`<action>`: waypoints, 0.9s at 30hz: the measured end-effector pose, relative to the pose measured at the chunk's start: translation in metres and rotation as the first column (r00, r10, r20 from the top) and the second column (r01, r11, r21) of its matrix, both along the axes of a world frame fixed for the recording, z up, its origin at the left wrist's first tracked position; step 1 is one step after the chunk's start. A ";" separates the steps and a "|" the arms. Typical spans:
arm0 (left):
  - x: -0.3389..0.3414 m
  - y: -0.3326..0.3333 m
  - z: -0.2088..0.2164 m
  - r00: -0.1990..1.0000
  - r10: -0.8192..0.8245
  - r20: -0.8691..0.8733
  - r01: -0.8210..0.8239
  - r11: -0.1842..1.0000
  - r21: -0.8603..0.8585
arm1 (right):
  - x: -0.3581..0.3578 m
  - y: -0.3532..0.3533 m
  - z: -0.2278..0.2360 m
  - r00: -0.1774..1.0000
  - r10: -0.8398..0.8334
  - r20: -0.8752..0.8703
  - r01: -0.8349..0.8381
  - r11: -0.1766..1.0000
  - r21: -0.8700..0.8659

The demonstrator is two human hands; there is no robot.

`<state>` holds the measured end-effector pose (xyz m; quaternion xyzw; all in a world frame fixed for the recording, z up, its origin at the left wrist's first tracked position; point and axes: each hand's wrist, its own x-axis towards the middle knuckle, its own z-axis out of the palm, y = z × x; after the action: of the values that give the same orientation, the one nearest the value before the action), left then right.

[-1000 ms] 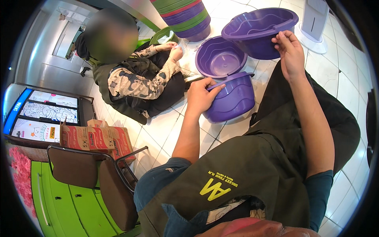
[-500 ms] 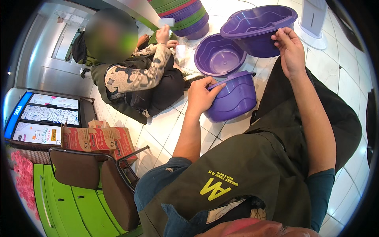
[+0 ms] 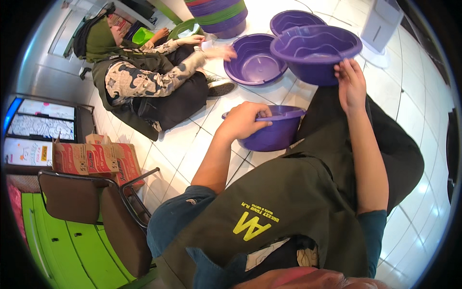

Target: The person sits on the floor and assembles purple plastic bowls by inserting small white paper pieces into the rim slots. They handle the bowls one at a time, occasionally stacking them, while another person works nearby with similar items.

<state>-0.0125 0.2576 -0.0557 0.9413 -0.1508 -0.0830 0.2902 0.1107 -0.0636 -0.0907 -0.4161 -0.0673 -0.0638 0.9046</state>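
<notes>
My left hand (image 3: 248,120) is closed on the rim of a purple plastic basin (image 3: 272,139), low in front of me by my legs. With its fingers pinching the near right rim, my right hand (image 3: 351,84) holds a second purple basin (image 3: 313,72), tilted slightly toward me. Beyond my left hand, a third purple basin (image 3: 260,70) rests on the tiled floor, opening upward. Partly hidden behind the basin in my right hand is a fourth purple basin (image 3: 296,20).
A co-worker (image 3: 159,82) sits on the floor at the left, one hand (image 3: 221,51) by the third basin. Behind stands a stack of coloured basins (image 3: 219,19). Cardboard boxes (image 3: 96,159) and a brown chair (image 3: 122,226) are at left, a white stand (image 3: 380,29) at far right.
The left-hand basin has gone from tilted to nearly upright. The right-hand basin has come nearer, and another shows behind it. The co-worker's hand has swung toward the floor basin.
</notes>
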 end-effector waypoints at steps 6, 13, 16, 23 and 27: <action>0.015 -0.004 0.003 1.000 -0.013 -0.011 0.013 1.000 0.017 | 0.002 -0.042 -0.018 0.997 0.024 -0.068 -0.028 0.998 -0.059; 0.036 0.005 -0.022 0.915 0.271 0.300 -0.239 0.961 -0.140 | -0.007 -0.061 -0.008 0.985 -0.044 -0.165 0.021 0.990 -0.142; 0.050 0.011 -0.021 0.863 0.369 0.347 -0.301 0.924 -0.234 | 0.008 -0.092 -0.017 0.973 -0.065 -0.223 0.051 0.996 -0.071; 0.068 -0.010 -0.017 0.933 0.288 0.217 -0.250 0.950 -0.187 | 0.002 -0.177 -0.039 0.881 -0.241 -0.408 0.223 0.970 -0.092; 0.052 -0.013 -0.021 0.978 0.171 0.120 -0.160 0.982 -0.096 | -0.020 -0.210 -0.061 0.881 -0.207 -0.425 0.190 0.978 -0.082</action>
<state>0.0395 0.2446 -0.0762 0.9406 -0.0936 0.0082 0.3261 0.0909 -0.2739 -0.1521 -0.4418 0.1764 -0.0610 0.8775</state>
